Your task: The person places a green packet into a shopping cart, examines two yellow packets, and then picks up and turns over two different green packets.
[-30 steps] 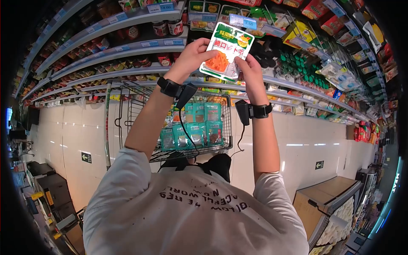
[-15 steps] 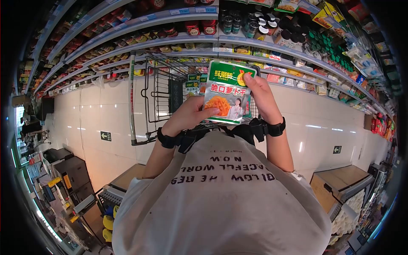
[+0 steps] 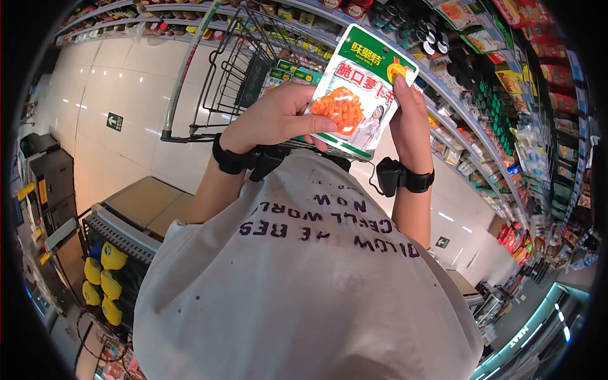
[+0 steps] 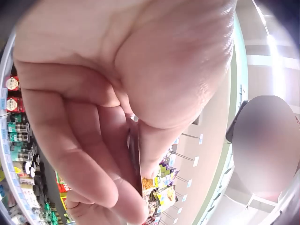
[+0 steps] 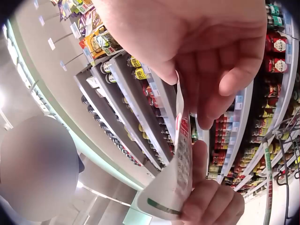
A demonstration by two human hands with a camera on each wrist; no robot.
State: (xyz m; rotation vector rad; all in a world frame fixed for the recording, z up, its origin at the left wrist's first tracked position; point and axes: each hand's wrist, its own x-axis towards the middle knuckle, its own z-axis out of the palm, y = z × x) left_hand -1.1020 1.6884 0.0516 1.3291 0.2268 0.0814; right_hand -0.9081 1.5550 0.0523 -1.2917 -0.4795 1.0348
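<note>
A white and green food pouch (image 3: 354, 95) with an orange food picture is held up in front of the chest, its printed face toward the head camera. My left hand (image 3: 275, 117) pinches its lower left side, thumb on the front and fingers behind. At the upper right edge my right hand (image 3: 408, 120) pinches it, thumb on the front. Edge-on in the right wrist view, the pouch (image 5: 180, 159) bends slightly between the right hand (image 5: 201, 56) and the left. The left hand (image 4: 93, 122) fills much of the left wrist view.
Beyond the hands stands a wire shopping cart (image 3: 218, 82) with green packs (image 3: 304, 76) in it. Shelves of jars and packets (image 3: 481, 82) run along the far and right sides. A display counter (image 3: 142, 202) with yellow items (image 3: 111, 285) is at the left.
Both hands have brought the pouch down from the shelf toward the chest, still gripping it. It now tilts to the right, and the head view has turned, with the cart farther up and left.
</note>
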